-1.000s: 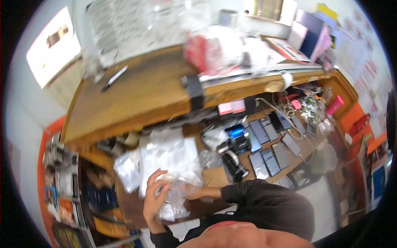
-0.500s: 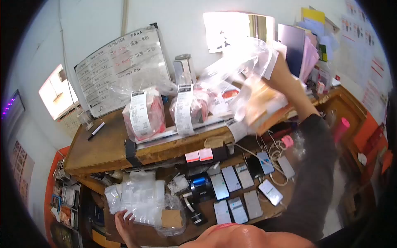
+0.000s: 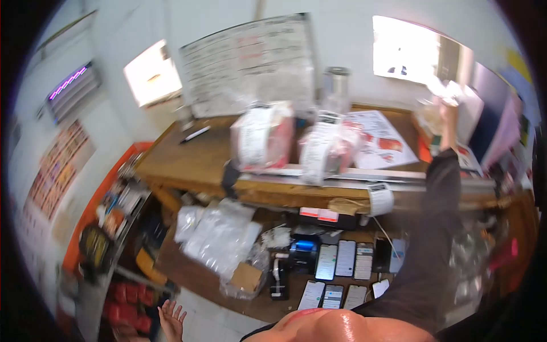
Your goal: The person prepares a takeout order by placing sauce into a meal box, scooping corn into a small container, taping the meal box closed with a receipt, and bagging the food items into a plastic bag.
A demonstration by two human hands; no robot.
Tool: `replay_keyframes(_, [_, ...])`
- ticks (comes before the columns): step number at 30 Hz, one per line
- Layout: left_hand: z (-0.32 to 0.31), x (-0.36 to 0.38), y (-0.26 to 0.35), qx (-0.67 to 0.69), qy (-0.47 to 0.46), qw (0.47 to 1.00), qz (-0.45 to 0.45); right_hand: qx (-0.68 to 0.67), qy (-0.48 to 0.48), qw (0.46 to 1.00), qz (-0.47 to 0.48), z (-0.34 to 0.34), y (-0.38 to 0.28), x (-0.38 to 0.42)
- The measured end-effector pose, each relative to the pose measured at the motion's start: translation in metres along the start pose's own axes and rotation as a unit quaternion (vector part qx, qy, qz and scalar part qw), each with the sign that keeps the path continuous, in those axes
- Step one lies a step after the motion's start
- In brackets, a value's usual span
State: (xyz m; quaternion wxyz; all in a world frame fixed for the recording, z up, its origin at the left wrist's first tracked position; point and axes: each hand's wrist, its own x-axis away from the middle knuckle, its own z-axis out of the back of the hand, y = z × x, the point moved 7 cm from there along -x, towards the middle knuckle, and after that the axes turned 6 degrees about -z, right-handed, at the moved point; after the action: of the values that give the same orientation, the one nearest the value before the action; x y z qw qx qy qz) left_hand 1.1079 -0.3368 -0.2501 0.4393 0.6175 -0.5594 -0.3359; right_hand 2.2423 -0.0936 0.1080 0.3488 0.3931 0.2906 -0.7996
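Note:
My right hand (image 3: 449, 117) is stretched far out over the right part of the raised counter. Its fingers are closed on the gathered top of a clear plastic bag (image 3: 430, 117), which has something pale and orange in or behind it; blur hides the contents. Low on the left, my left hand (image 3: 171, 319) hangs in the air with its fingers spread, holding nothing. It is beside the lower desk (image 3: 182, 268). On the counter stand a bagged package (image 3: 279, 139) and a second bagged package (image 3: 345, 148), each with a long receipt strip. A printed sheet (image 3: 399, 151) lies beside them.
Several phones (image 3: 326, 262) lie on the lower desk, near a black device (image 3: 303, 256) with a blue light. Plastic bags (image 3: 222, 239) are piled left of these. The counter bears a marker (image 3: 195, 135), a whiteboard (image 3: 248, 68) and a metal cylinder (image 3: 337, 91).
The view has swung left. My right hand has carried the bag from above the counter's front edge to its back right. My left hand has moved off the pile of plastic bags.

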Motion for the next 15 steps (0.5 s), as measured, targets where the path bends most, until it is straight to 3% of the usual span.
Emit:
replay_keyframes(2, [0.077,0.089,-0.04,0.022,0.286,0.958,0.023,-0.008,-0.002,1.0,0.016,-0.005,-0.038,0.004])
replay_keyframes(4, [0.184,0.208,-0.107,0.028,0.413,0.909,-0.034,-0.022,0.023,0.998,0.057,-0.002,-0.09,0.004])
replay_keyframes(6, [0.222,0.362,-0.174,0.046,0.574,0.815,-0.06,-0.051,0.083,0.99,0.105,0.025,-0.164,0.012])
replay_keyframes(8, [0.201,0.516,-0.242,0.094,0.767,0.634,0.035,-0.14,0.178,0.963,0.146,0.1,-0.265,0.049])
replay_keyframes(9, [0.18,0.582,-0.266,0.11,0.81,0.573,0.064,-0.209,0.227,0.937,0.162,0.152,-0.315,0.083])
replay_keyframes(11, [0.133,0.677,-0.312,0.112,0.828,0.527,0.152,-0.37,0.303,0.858,0.187,0.264,-0.4,0.175])
replay_keyframes(14, [0.107,0.746,-0.349,0.072,0.777,0.558,0.283,-0.54,0.342,0.721,0.267,0.448,-0.487,0.349])
replay_keyframes(15, [0.118,0.756,-0.35,0.037,0.747,0.585,0.314,-0.514,0.406,0.653,0.381,0.519,-0.506,0.419])
